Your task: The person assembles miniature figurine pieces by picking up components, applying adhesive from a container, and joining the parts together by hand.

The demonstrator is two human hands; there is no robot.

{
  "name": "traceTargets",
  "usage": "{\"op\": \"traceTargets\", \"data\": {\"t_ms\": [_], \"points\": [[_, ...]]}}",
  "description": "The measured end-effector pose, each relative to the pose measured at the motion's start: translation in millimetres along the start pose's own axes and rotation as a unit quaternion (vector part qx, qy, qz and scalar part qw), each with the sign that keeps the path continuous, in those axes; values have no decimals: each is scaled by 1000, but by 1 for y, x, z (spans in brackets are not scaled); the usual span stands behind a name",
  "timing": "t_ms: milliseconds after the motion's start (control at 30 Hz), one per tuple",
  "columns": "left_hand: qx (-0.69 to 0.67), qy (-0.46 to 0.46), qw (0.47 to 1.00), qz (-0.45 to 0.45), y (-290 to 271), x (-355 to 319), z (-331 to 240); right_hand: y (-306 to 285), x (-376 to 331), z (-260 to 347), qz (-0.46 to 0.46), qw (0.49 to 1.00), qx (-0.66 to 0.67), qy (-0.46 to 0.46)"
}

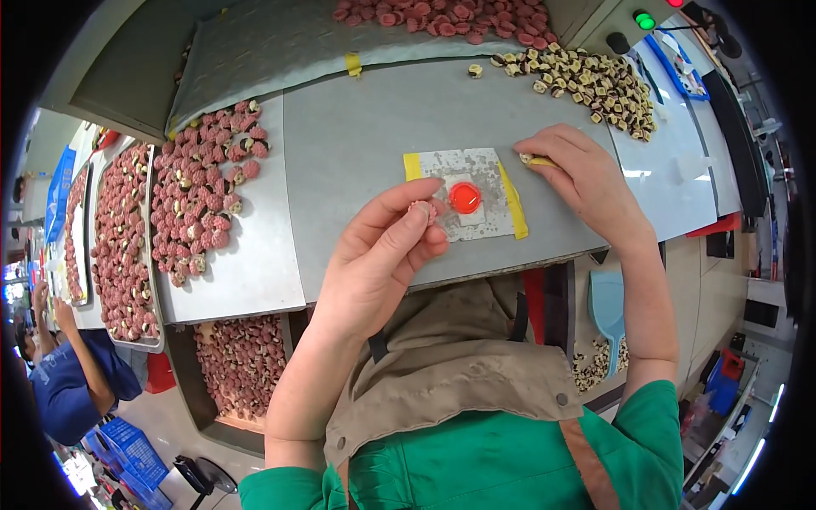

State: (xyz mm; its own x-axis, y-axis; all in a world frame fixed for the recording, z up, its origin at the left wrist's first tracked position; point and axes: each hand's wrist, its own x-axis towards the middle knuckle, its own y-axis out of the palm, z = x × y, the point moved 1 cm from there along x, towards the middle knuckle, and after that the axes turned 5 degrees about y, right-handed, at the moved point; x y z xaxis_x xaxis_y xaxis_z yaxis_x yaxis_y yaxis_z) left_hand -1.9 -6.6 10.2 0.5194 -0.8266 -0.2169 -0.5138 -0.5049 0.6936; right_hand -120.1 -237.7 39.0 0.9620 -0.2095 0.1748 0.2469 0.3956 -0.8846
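My left hand pinches a small pinkish-red round piece between thumb and fingers, just left of a glowing red spot set in a taped grey square plate. My right hand rests on the grey table to the right of that plate, its fingertips holding a small cream and dark piece. A heap of cream and dark pieces lies beyond my right hand.
Red round pieces lie piled on the table at the left, in metal trays, at the back and in a bin below. A blue scoop hangs below the table's right. Another person works far left.
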Motion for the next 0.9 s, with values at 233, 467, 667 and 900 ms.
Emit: {"op": "traceTargets", "data": {"t_ms": [233, 467, 667, 900], "points": [[-69, 5, 998, -10, -6, 0, 0, 0, 2, 9, 27, 998, 5, 49], [-81, 36, 996, 21, -13, -4, 5, 8, -2, 27, -10, 996, 78, 47], [-19, 52, 998, -19, -8, -4, 7, 31, 4, 52, -17, 997, 33, -62], [-22, 66, 997, -18, -4, -5, 8, 41, 4, 54, -32, 997, 10, -72]]}}
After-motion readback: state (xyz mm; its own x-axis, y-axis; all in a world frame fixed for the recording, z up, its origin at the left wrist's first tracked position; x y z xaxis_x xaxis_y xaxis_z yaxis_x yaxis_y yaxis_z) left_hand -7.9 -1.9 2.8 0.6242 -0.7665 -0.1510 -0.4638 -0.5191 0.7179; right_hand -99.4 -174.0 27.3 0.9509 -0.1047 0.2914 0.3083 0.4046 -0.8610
